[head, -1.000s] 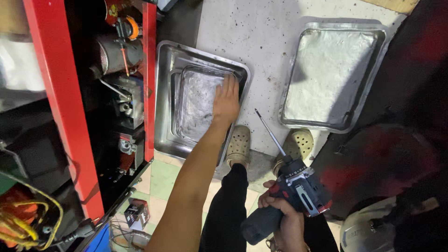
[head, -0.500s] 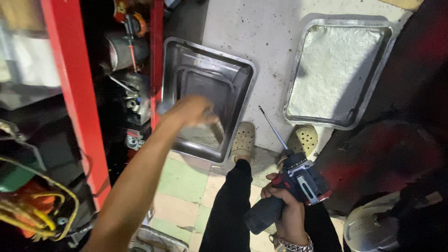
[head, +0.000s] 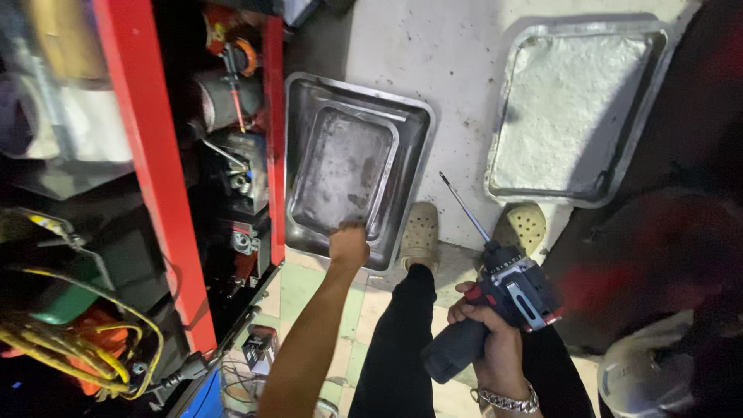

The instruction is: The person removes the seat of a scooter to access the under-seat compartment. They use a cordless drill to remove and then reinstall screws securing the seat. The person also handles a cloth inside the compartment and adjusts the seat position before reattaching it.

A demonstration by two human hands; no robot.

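My left hand (head: 348,244) reaches down to the near end of a steel tray (head: 414,131) on the concrete floor. Its fingers curl onto the tray's inner floor and are hidden behind the knuckles, so I cannot see whether they hold anything. My right hand (head: 487,340) grips the handle of a dark cordless drill (head: 515,290) with red trim. The drill's long thin bit (head: 464,205) points up and away toward the floor between the two trays. My feet in beige clogs (head: 420,232) stand just behind the tray.
A second steel tray (head: 542,193) with a white crusted layer lies at the right. An open red-framed cabinet (head: 155,178) at the left holds machine parts and yellow cables (head: 70,364). A dark bulky shape fills the right side.
My left hand lay flat in the middle of the tray, swung out to the left, and now sits curled at the tray's near end. The drill has stayed in my right hand.
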